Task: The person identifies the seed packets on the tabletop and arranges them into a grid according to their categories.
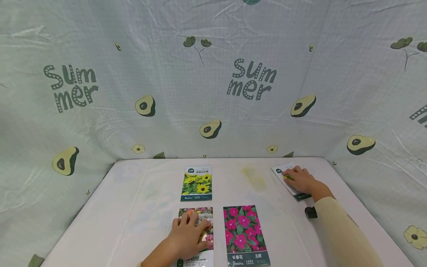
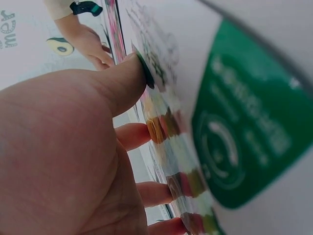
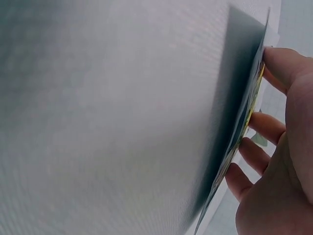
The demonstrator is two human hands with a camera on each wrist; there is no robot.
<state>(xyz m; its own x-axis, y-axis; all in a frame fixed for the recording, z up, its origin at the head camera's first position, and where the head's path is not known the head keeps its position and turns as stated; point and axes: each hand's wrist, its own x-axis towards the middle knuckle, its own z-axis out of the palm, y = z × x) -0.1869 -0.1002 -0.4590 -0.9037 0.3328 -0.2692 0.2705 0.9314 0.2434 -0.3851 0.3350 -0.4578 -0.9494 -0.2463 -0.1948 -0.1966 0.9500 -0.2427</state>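
Note:
My left hand (image 1: pixel 188 233) lies over a flower seed packet (image 1: pixel 207 260) near the front of the table. Its thumb and fingertips touch the printed face, as the left wrist view also shows, and part of the picture is hidden beneath it. At the far right, my right hand (image 1: pixel 301 180) rests on a slanted seed packet (image 1: pixel 280 171) with a white top and dark bottom band. In the right wrist view, thumb and fingertips touch the face of this packet (image 3: pixel 247 112), whose edge bows up over a shadow on the table.
A yellow-flower seed packet (image 1: pixel 197 183) lies beyond my left hand. Beside that hand is a pink-flower packet (image 1: pixel 245 233). A patterned curtain (image 1: pixel 213 81) stands behind the white table (image 1: pixel 140 207) and along its sides. A black wrist device (image 1: pixel 311 212) is at the right sleeve.

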